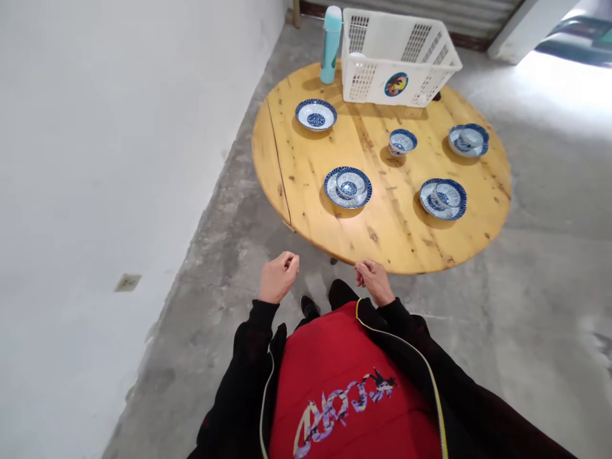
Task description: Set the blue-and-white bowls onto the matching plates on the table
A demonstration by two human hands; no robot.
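Observation:
My left hand [280, 277] is curled into a loose fist in front of the table's near edge, with nothing showing in it. Close to the edge of the round wooden table [373, 236], my right hand [374, 280] is also closed, and no object shows in its fingers. Nearest to both hands is a blue-and-white plate [333, 193] with a small bowl [350, 183] in it. To the right, another plate [427, 203] carries a bowl [447, 194]. Farther back right, a third plate [455, 145] holds a bowl [470, 138].
A lone bowl [402, 142] stands mid-table; a shallow dish [316, 115] sits at the back left. Behind them are a white plastic basket [368, 86] and a light-blue bottle [329, 54]. A white wall [119, 127] runs along the left; concrete floor [540, 287] surrounds the table.

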